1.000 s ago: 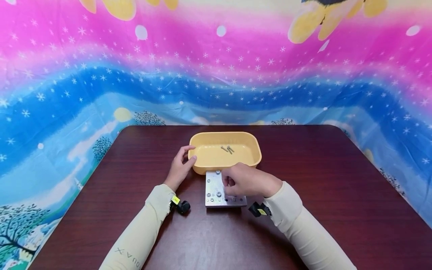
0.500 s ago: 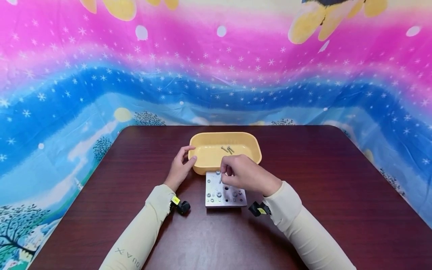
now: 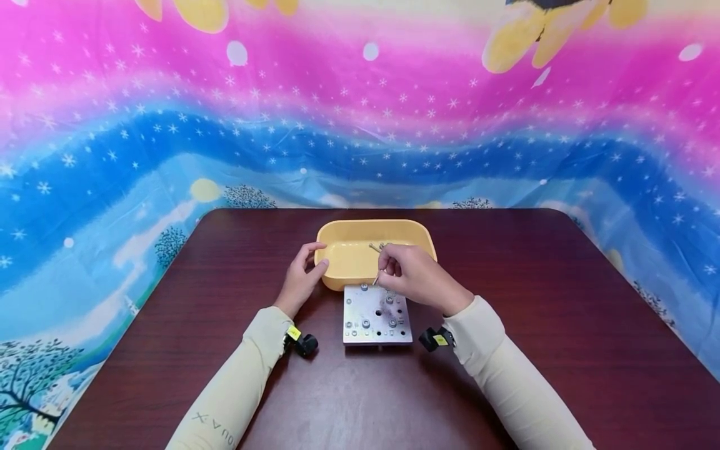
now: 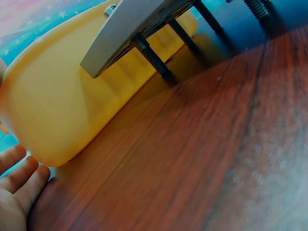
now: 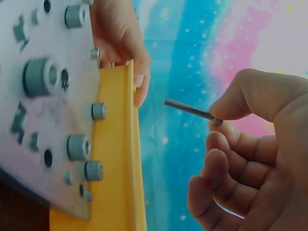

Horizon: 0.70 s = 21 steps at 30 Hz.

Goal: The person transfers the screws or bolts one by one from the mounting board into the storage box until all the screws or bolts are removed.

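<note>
In the head view my left hand [image 3: 297, 284] holds the left end of a yellow plastic basin [image 3: 336, 283], thumb over its rim and fingers at the outer wall. My right hand [image 3: 419, 278] pinches a slim metal bolt [image 5: 187, 109] between thumb and index finger, its other fingers loosely curled. It hovers above the basin's near rim and the back edge of a silver metal plate [image 3: 365, 311]. Socket-head bolts [image 5: 79, 147] stand in several of the plate's holes; others show bare. Below the plate, threaded shanks [image 4: 153, 58] stick out, seen from the left wrist.
Loose bolts [image 3: 374, 248] lie on the basin's floor, partly hidden behind my right hand. Plate and basin stand close together on a dark red-brown wooden table [image 3: 534, 281]. A patterned cloth [image 3: 360, 144] hangs behind the table.
My right hand has lifted from the plate and moved back toward the basin with the bolt, uncovering the plate's right part. The left hand stays at the basin.
</note>
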{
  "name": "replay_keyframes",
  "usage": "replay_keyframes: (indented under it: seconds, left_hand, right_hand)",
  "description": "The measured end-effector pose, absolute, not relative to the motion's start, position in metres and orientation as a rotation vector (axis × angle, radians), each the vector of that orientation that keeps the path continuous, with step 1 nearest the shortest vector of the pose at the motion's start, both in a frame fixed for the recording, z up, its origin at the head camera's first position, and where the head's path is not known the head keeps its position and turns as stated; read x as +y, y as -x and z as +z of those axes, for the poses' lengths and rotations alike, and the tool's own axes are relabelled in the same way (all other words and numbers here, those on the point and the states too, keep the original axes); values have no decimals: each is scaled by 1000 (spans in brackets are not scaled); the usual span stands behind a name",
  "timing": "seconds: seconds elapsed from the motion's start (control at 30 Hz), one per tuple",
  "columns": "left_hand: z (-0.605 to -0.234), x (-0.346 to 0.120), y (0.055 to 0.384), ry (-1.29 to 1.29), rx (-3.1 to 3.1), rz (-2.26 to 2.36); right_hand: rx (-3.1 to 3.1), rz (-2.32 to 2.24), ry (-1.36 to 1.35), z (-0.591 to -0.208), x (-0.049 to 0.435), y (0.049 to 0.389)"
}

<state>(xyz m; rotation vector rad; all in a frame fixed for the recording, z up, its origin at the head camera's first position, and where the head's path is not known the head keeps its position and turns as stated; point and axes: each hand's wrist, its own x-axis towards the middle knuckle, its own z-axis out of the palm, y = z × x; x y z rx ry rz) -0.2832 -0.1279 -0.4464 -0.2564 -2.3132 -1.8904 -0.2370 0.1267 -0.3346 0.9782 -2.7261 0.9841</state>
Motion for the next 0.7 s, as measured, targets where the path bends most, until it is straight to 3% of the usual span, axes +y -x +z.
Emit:
replay_keyframes:
  seconds: [0.7]
  left_hand:
    - [-448,-130,284,260,-2320,-1889]
  right_hand:
    - [-2701,1242,-584,-367,135,291]
